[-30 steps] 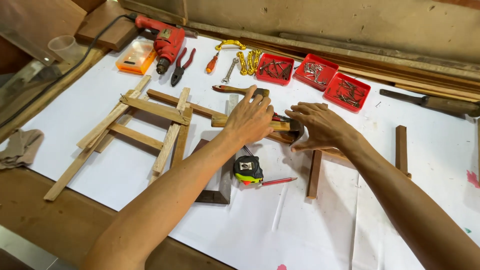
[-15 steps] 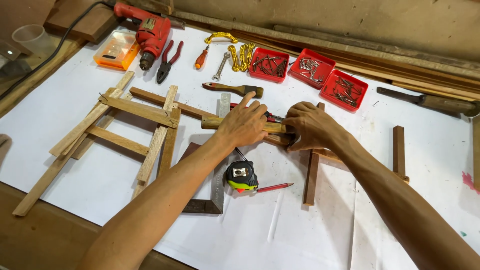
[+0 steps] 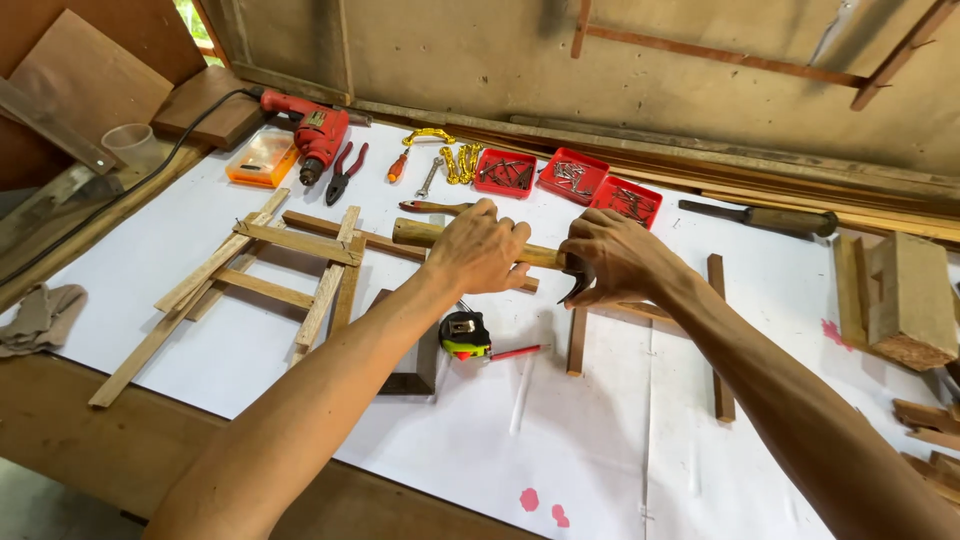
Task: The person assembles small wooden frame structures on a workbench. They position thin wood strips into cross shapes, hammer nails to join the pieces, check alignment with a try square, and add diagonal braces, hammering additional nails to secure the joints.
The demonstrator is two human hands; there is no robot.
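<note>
My view has lifted since a moment ago — more of the white tabletop (image 3: 600, 440) shows. My left hand (image 3: 482, 250) now grips the hammer (image 3: 420, 232) handle, fingers closed; my right hand (image 3: 612, 256) curls round its head, above a thin wooden strip (image 3: 577, 342).

A worn plywood wall (image 3: 640, 90) with wooden battens backs a workbench (image 3: 90, 440) covered in white paper (image 3: 600, 440), in daylight.

drill (image 3: 316, 130): we saw red
screw trays (image 3: 570, 176): red
tape measure (image 3: 465, 335): yellow-green and black
paper (image 3: 560, 430): white, red spots
</note>
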